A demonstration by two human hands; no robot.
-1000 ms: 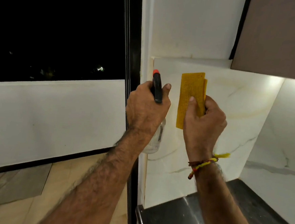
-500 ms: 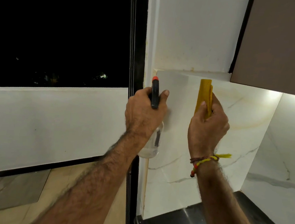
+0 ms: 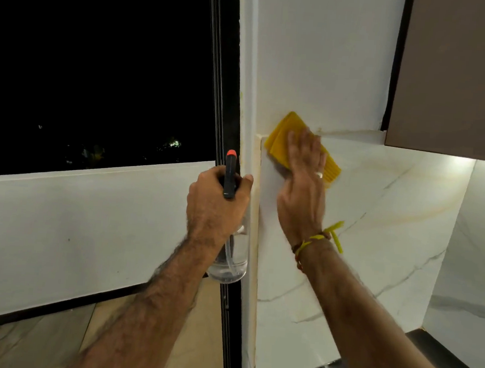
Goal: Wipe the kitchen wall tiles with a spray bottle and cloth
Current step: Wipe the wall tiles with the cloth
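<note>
While L hand (image 3: 216,202) grips spray bottle (image 3: 230,252), R hand (image 3: 302,188) presses cloth (image 3: 279,137) flat on tile (image 3: 377,223).

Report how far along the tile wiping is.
Done: nothing visibly finished; no wet streaks show. In hand: the right hand presses the yellow cloth flat on the tile wall's top left corner, while the left hand grips the spray bottle. Left: the tiles below and rightward.

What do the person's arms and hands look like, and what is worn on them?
Both forearms are bare and hairy, with no sleeves in view. The right hand has a knotted thread bracelet at its wrist, yellow with red and brown strands and loose yellow ends. The left hand wears nothing.
</note>
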